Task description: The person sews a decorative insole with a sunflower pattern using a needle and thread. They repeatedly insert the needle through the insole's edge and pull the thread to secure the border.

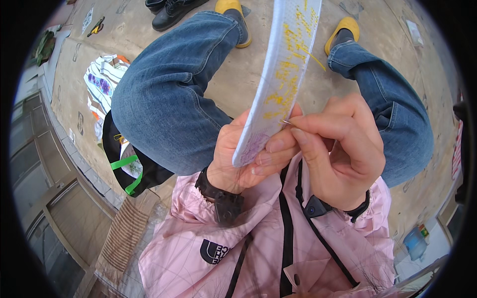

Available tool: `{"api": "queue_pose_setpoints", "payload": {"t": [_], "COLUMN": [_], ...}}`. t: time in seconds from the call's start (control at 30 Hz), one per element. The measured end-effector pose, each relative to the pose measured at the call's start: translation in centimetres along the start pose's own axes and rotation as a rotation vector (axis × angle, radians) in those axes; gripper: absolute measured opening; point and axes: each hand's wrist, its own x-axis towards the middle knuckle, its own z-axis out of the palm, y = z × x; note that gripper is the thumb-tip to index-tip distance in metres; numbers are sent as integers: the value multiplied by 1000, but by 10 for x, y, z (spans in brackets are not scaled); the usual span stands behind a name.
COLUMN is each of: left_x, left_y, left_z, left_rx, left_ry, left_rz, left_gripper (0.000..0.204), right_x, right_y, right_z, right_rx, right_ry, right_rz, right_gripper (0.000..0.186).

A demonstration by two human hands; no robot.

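Note:
A long white insole stands tilted up in front of me, with loose-looking yellow stitches along its face and a faint purple pattern at its near end. My left hand grips that near end, fingers wrapped around it and their tips showing at the right edge. At this edge my right hand pinches a thin needle between thumb and forefinger, close against the insole. A yellow thread end sticks out from the right side further up.
Left of my knee lie a striped cloth with a purple-patterned insole and a black bag with green straps. Yellow-handled scissors and dark shoes are on the floor ahead. A blue bottle stands at the lower right.

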Motion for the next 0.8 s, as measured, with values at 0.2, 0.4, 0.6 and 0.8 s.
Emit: {"api": "queue_pose_setpoints", "payload": {"t": [0.2,0.4,0.6,0.8], "left_x": [1,0,-3,-4], "left_y": [1,-1,-14,-18], "left_z": [3,18,24,25], "left_rx": [93,575,996,1013], "left_ry": [6,145,235,214], "left_rz": [12,245,581,653], "left_gripper": [35,23,20,19], "right_x": [0,-2,-9,-10], "right_y": [-1,0,11,12], "right_z": [0,-7,2,1], "right_rx": [-19,-42,179,289], "right_ry": [-6,-66,38,-17], "right_rz": [3,79,202,265], "right_gripper": [16,17,22,30]}}
